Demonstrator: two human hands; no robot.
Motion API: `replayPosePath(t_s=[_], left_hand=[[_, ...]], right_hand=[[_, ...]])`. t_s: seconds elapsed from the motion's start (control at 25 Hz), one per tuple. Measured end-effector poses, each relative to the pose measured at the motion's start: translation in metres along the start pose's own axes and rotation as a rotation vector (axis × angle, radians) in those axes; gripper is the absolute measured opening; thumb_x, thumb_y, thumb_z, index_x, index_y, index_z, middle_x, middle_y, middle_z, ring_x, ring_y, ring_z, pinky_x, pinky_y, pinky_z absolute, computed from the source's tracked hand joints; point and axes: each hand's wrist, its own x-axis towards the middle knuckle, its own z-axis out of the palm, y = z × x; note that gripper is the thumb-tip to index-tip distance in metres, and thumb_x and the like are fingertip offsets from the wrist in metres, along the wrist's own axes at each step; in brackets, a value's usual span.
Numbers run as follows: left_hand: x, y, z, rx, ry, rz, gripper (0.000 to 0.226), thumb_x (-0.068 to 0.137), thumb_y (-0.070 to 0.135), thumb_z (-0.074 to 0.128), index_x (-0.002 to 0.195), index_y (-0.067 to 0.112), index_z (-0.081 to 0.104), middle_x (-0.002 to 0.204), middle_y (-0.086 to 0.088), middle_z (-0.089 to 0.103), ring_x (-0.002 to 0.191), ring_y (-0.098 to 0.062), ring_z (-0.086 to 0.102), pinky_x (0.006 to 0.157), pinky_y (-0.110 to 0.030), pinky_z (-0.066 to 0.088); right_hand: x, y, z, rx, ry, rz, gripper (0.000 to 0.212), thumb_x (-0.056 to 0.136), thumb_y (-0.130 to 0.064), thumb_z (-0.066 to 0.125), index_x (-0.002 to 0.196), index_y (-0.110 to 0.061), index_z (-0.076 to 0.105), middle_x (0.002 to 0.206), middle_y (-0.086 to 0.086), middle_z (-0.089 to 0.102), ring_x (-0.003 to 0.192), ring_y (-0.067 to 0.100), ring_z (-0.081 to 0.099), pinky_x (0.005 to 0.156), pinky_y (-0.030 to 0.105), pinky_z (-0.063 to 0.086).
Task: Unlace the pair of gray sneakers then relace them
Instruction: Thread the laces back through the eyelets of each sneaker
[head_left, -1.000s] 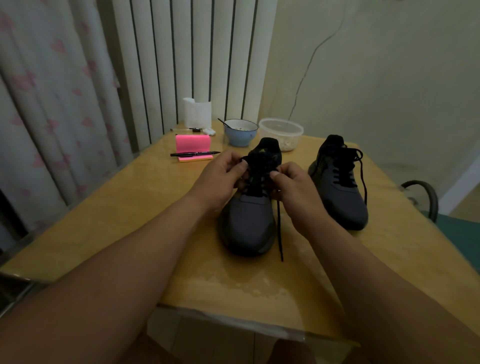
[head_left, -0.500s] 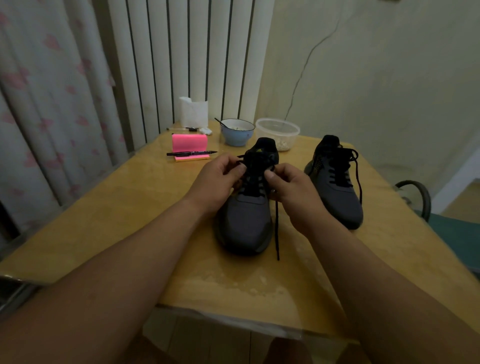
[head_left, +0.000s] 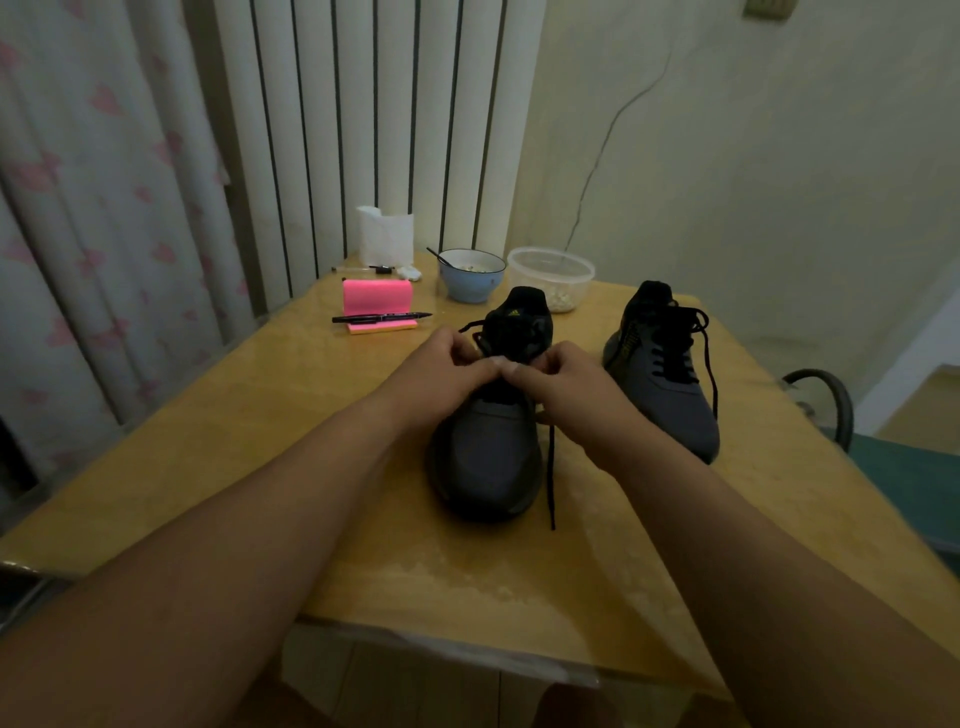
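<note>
Two gray sneakers stand on the wooden table (head_left: 208, 447), toes toward me. The near sneaker (head_left: 488, 457) is in the middle, and both hands meet over its lacing. My left hand (head_left: 441, 376) and my right hand (head_left: 563, 387) each pinch its black lace (head_left: 551, 478), thumbs touching. One lace end hangs down along the shoe's right side onto the table; another end sticks out to the left past my left hand. The second sneaker (head_left: 667, 374) stands to the right, laced, with loose lace ends trailing off its right side.
At the back of the table lie a pink sticky-note pad (head_left: 378, 301) with a black pen (head_left: 382, 317), a blue bowl (head_left: 471, 274), a clear plastic tub (head_left: 550, 275) and a white paper holder (head_left: 385, 235). A chair (head_left: 826, 405) stands at the right.
Both hands have drawn together over the near sneaker's tongue until the thumbs touch. The dangling lace end still hangs at the shoe's right side.
</note>
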Motion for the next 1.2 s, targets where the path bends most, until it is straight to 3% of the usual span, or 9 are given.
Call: replayPosePath(t_s=[0.12, 0.24, 0.36, 0.52, 0.68, 0.8, 0.88, 1.04, 1.2], left_hand=[[0.003, 0.019, -0.008, 0.259, -0.058, -0.027, 0.027, 0.097, 0.044, 0.069, 0.107, 0.022, 0.056, 0.104, -0.003, 0.066, 0.095, -0.018, 0.063, 0.073, -0.036, 0.053], [0.002, 0.03, -0.012, 0.357, -0.117, -0.01, 0.028, 0.099, 0.038, 0.064, 0.101, 0.01, 0.067, 0.088, -0.006, 0.067, 0.08, -0.021, 0.062, 0.076, -0.045, 0.055], [-0.004, 0.029, -0.009, 0.393, -0.079, -0.007, 0.029, 0.1, 0.033, 0.06, 0.087, 0.008, 0.068, 0.075, -0.007, 0.058, 0.068, -0.019, 0.052, 0.062, -0.035, 0.039], [-0.013, 0.027, -0.003, 0.25, -0.004, -0.033, 0.026, 0.1, 0.027, 0.058, 0.084, 0.007, 0.065, 0.076, -0.008, 0.058, 0.071, -0.022, 0.053, 0.062, -0.035, 0.039], [-0.025, 0.02, 0.0, 0.222, 0.108, 0.025, 0.017, 0.099, 0.026, 0.061, 0.086, 0.014, 0.059, 0.081, -0.005, 0.058, 0.076, -0.023, 0.055, 0.066, -0.037, 0.043], [-0.032, 0.016, -0.009, 0.212, 0.087, 0.187, 0.013, 0.097, 0.024, 0.066, 0.103, 0.023, 0.054, 0.101, 0.0, 0.06, 0.086, -0.019, 0.062, 0.072, -0.038, 0.056], [-0.034, 0.014, -0.011, 0.22, 0.088, 0.291, 0.004, 0.099, 0.021, 0.061, 0.1, 0.025, 0.059, 0.106, 0.001, 0.058, 0.092, -0.019, 0.062, 0.078, -0.037, 0.057], [-0.02, 0.016, -0.008, -0.101, 0.186, 0.081, 0.016, 0.109, 0.024, 0.051, 0.105, 0.014, 0.063, 0.097, -0.008, 0.069, 0.086, -0.023, 0.067, 0.075, -0.036, 0.058], [-0.009, 0.018, -0.011, -0.047, 0.16, 0.051, 0.011, 0.105, 0.021, 0.063, 0.109, 0.011, 0.063, 0.093, -0.012, 0.072, 0.083, -0.026, 0.071, 0.074, -0.037, 0.063]], right_hand=[[0.003, -0.014, 0.001, -0.118, 0.045, -0.002, 0.024, 0.092, -0.036, 0.069, 0.089, -0.016, 0.056, 0.097, 0.016, 0.069, 0.093, 0.031, 0.068, 0.092, 0.064, 0.055], [0.005, -0.023, 0.001, -0.174, 0.043, 0.009, 0.027, 0.086, -0.036, 0.071, 0.099, -0.015, 0.059, 0.092, 0.01, 0.068, 0.087, 0.027, 0.068, 0.082, 0.052, 0.06], [0.005, -0.023, 0.003, -0.147, 0.042, 0.021, 0.043, 0.08, -0.035, 0.072, 0.113, -0.01, 0.058, 0.091, 0.007, 0.067, 0.08, 0.022, 0.066, 0.066, 0.042, 0.055], [-0.001, -0.006, 0.002, 0.007, 0.078, 0.005, 0.032, 0.089, -0.023, 0.072, 0.113, -0.015, 0.052, 0.105, 0.01, 0.064, 0.087, 0.02, 0.062, 0.071, 0.041, 0.052], [-0.004, -0.004, -0.001, 0.168, -0.033, -0.01, 0.022, 0.094, -0.015, 0.068, 0.114, -0.014, 0.057, 0.106, 0.013, 0.069, 0.087, 0.019, 0.063, 0.072, 0.033, 0.049], [-0.012, 0.0, -0.005, 0.074, -0.015, -0.168, 0.013, 0.098, -0.019, 0.068, 0.109, -0.021, 0.063, 0.098, 0.006, 0.071, 0.083, 0.01, 0.065, 0.071, 0.026, 0.049], [-0.016, 0.005, -0.007, -0.002, -0.002, -0.247, 0.005, 0.101, -0.024, 0.065, 0.105, -0.024, 0.068, 0.097, -0.002, 0.072, 0.087, 0.005, 0.065, 0.074, 0.023, 0.052], [-0.001, 0.002, -0.008, 0.113, 0.061, -0.134, 0.018, 0.105, -0.028, 0.059, 0.1, -0.016, 0.071, 0.098, 0.002, 0.077, 0.1, 0.021, 0.072, 0.086, 0.039, 0.057], [0.016, 0.003, -0.008, -0.059, 0.117, -0.22, 0.009, 0.097, -0.032, 0.071, 0.103, -0.025, 0.069, 0.091, -0.003, 0.076, 0.088, 0.015, 0.073, 0.084, 0.047, 0.061]])
